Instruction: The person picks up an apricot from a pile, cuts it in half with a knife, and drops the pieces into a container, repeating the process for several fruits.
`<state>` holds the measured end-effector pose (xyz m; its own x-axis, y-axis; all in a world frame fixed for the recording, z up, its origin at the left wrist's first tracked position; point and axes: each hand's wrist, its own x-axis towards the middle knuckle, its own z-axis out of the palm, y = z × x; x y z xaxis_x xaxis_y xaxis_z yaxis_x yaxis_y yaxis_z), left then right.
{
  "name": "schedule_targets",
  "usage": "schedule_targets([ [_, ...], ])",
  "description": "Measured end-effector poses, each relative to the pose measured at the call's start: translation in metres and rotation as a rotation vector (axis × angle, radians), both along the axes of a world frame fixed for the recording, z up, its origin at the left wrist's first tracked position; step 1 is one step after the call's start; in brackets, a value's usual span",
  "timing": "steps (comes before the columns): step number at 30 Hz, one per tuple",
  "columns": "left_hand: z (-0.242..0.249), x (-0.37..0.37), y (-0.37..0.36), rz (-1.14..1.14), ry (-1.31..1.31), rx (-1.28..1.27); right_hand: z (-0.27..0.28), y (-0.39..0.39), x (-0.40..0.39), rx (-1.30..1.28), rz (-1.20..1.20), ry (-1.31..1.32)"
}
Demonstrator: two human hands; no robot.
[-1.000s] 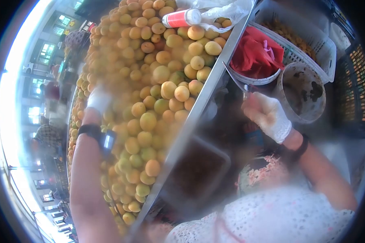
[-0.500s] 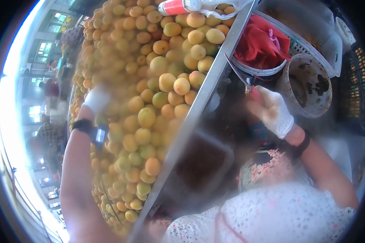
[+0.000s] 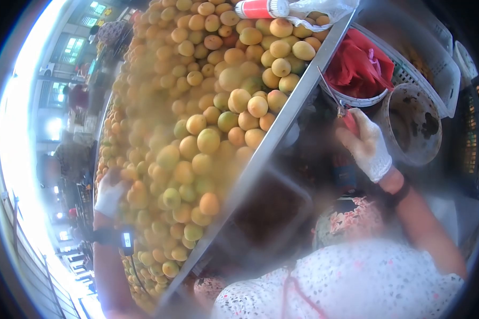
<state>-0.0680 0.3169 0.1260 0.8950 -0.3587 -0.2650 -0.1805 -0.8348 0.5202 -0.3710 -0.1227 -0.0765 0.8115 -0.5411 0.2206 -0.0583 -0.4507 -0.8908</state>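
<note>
A large heap of yellow-orange round fruit (image 3: 208,141) fills the left and middle of the view. At its left edge my left hand (image 3: 110,194), in a white glove, touches the fruit; blur hides its fingers and whatever they may hold. My right hand (image 3: 366,142), also gloved, is closed on red-handled shears (image 3: 348,121) right of the metal rim (image 3: 287,106). The blades point up and left, beside the tub with the red bag.
A red bag (image 3: 356,66) sits in a white tub. Near it are a stained bucket (image 3: 413,125), white crates (image 3: 436,64) and a dark crate (image 3: 472,133). A red-and-white container (image 3: 262,8) lies atop the fruit. People are blurred at far left.
My left hand has moved down and slightly left along the fruit. My right hand still holds the shears. The whole view has shifted, with the fruit and tubs now further right.
</note>
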Motion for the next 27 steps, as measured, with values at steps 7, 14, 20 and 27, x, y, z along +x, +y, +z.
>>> schedule_targets([
  [7, 0.033, -0.096, -0.007, 0.117, -0.136, -0.465, 0.013, 0.018, -0.009, 0.439, 0.204, -0.153],
  [14, -0.014, -0.244, -0.002, 0.441, 0.257, -1.336, 0.062, 0.057, -0.031, 0.756, 0.341, -0.079],
  [20, -0.022, -0.342, 0.008, 0.337, 0.257, -1.448, 0.133, 0.117, -0.067, 0.234, 0.549, -0.181],
  [27, 0.015, -0.403, 0.012, 0.282, 0.038, -1.122, 0.180, 0.213, -0.105, 0.151, 0.936, -0.321],
])
